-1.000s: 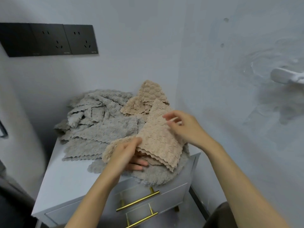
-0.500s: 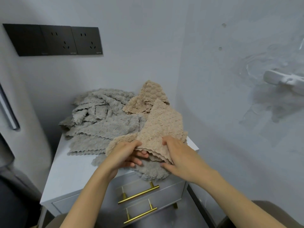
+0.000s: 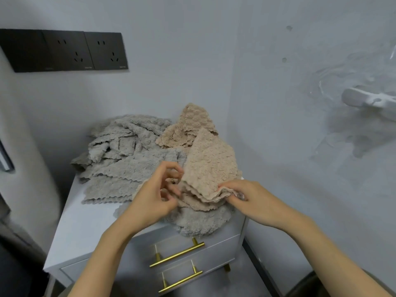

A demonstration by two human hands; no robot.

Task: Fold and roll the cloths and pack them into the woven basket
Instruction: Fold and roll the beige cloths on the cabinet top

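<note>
The right hand (image 3: 246,197) pinches the near corner of the beige cloth (image 3: 211,168). That cloth lies on the cabinet (image 3: 85,228), atop a heap of grey cloths (image 3: 128,163) that spreads to its nine and ten o'clock. The left hand (image 3: 154,198) curls its fingers at the cloth's left edge; I cannot tell whether they grip it.

Lifting by one corner could drag a grey cloth underneath (one overhangs the front edge at six o'clock) onto the floor.

No basket is in view. A second beige cloth (image 3: 188,125) at twelve o'clock is partly buried.
</note>
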